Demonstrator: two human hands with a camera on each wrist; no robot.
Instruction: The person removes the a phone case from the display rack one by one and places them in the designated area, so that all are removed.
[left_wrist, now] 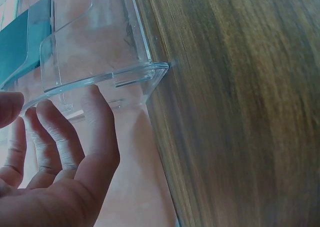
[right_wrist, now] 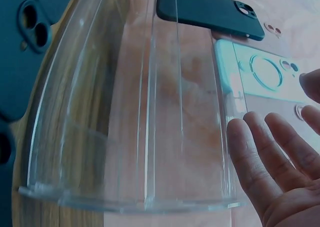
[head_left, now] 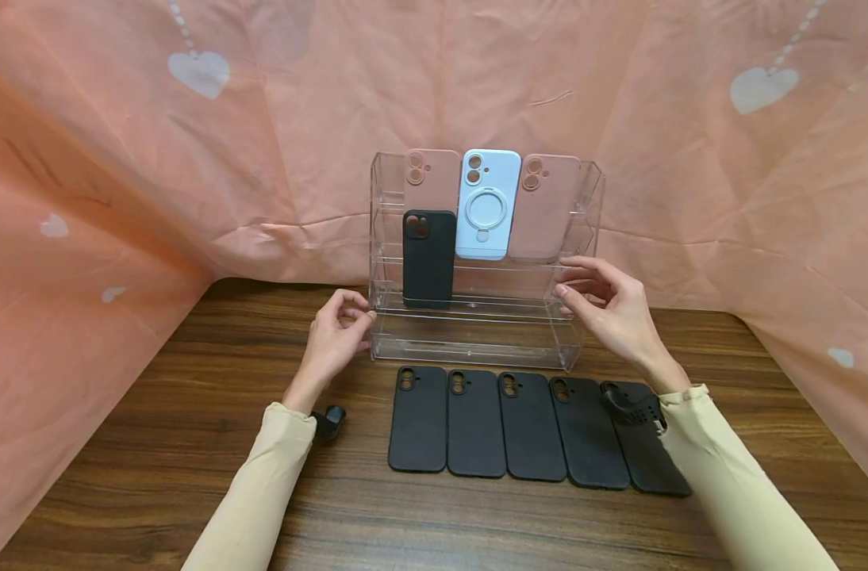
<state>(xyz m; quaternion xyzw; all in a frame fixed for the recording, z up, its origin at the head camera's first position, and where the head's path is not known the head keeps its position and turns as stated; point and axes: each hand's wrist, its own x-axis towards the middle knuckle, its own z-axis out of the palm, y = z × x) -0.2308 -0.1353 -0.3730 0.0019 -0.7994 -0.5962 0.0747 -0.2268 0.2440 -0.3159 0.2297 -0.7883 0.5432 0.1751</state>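
Behind everything, a peach curtain [head_left: 120, 198] printed with pale hearts drapes the back and both sides of your wooden table [head_left: 155, 444]. At the table's rear stands the clear acrylic rack [head_left: 485, 337], tiered in steps; its upper shelf carries two pink cases and a light-blue case with ring [head_left: 487, 204], and a lower step holds one black case [head_left: 429, 258] upright. Just before the rack lies a row of five black cases [head_left: 527, 428], flat and edge to edge. Your left hand [head_left: 336, 337] meets the rack's lower left corner with loosely bent fingers [left_wrist: 97, 122]. Your right hand [head_left: 608, 305] rests against its right wall, fingers [right_wrist: 250, 152] nearly straight, gripping nothing.
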